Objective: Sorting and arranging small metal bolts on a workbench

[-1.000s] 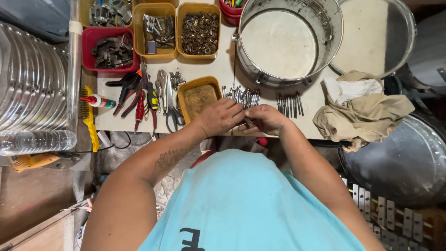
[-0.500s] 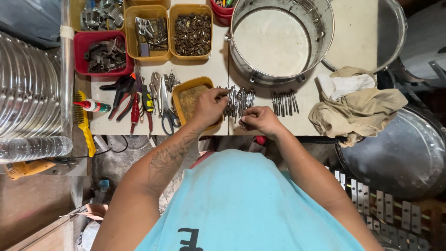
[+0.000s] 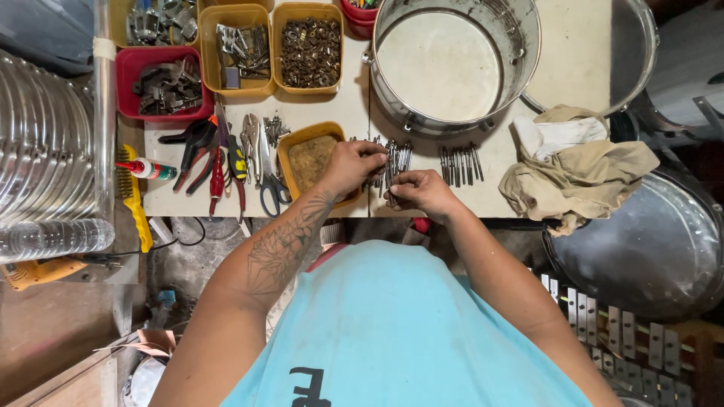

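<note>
My left hand (image 3: 353,163) and my right hand (image 3: 417,191) meet at the front edge of the pale workbench (image 3: 332,113). Both hands pinch thin metal rods (image 3: 395,158) from a small heap lying between them. A second row of the same rods (image 3: 461,163) lies just to the right, untouched. A yellow tray of brownish grit (image 3: 308,157) sits directly left of my left hand. Behind the rods stands a round metal drum shell (image 3: 455,64) with a white skin inside.
Pliers, cutters and scissors (image 3: 226,162) lie left of the tray, with a yellow wire brush (image 3: 134,200) and a small glue bottle (image 3: 151,169). Yellow and red bins of metal parts (image 3: 309,49) line the back. Crumpled rags (image 3: 573,166) lie right; a shiny drum shell (image 3: 648,249) below them.
The camera view shifted slightly. My hands moved a little away from me onto the heap of rods and are now working them between the fingers.
</note>
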